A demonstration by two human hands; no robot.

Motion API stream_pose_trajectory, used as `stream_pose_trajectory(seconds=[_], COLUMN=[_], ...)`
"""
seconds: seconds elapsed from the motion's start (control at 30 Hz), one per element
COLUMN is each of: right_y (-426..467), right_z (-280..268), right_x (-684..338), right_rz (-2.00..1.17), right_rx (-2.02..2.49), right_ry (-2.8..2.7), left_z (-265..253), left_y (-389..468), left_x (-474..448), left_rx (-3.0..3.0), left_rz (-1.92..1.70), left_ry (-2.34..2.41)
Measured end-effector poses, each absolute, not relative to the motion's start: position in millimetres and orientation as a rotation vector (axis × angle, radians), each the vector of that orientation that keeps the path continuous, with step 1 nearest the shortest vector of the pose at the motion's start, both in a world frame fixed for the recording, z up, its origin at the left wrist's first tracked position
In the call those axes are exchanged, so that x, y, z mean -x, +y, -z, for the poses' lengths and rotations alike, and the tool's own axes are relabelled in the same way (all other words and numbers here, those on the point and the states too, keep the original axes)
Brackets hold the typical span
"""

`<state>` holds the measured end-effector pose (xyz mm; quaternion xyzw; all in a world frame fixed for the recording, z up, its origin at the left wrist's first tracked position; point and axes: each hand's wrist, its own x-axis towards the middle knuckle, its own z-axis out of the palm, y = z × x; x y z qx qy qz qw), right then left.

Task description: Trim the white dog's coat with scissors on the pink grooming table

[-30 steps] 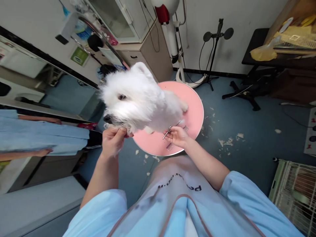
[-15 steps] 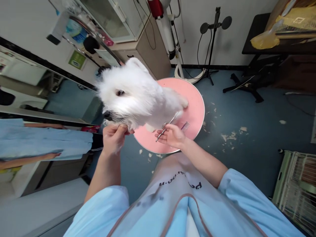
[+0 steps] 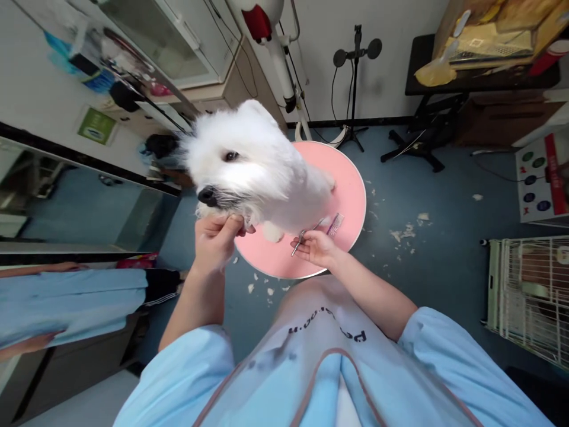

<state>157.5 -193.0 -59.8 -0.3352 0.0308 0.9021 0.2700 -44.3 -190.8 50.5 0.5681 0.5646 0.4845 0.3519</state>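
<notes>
A white fluffy dog [image 3: 267, 172] sits on a round pink grooming table [image 3: 349, 178], its head turned to the left. Below its muzzle, my left hand [image 3: 217, 240] is closed on the dog's chin hair, thumb and fingers pinched together. My right hand [image 3: 317, 248] holds grooming scissors [image 3: 301, 237] low in front of the dog's chest, apart from its coat. A metal comb [image 3: 335, 224] lies on the table just beyond my right wrist. The scissor blades are partly hidden by my fingers.
A white wire cage [image 3: 528, 296] stands at the right. Hair clippings [image 3: 404, 233] lie on the blue floor. Behind the table are a white dryer stand [image 3: 280, 65] and a black tripod [image 3: 354, 89]. At the left stands a person in a blue smock [image 3: 75, 299].
The view has swung to the right. My left hand keeps its pinch under the dog's chin. The scissors in my right hand have turned and look more foreshortened.
</notes>
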Motion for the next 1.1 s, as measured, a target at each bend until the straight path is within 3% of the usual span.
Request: stream_pose_trajectory(seconds=[0.3, 0.5, 1.1], right_y=[-226.4, -224.9, -210.5], right_z=[36.2, 24.4, 39.7], right_x=[-81.8, -30.4, -3.9], right_rz=[-2.259, -2.167, -1.987], right_rx=[0.874, 0.515, 0.501], right_ry=[0.352, 0.298, 0.476], left_z=[-63.4, -70.5, -73.4], left_y=[-171.5, -162.4, -146.3], left_x=[41.3, 45.3, 58.1], left_rx=[-1.583, -1.680, -1.734], left_rz=[-1.193, -1.178, -1.152], left_ry=[1.305, 1.204, 1.112])
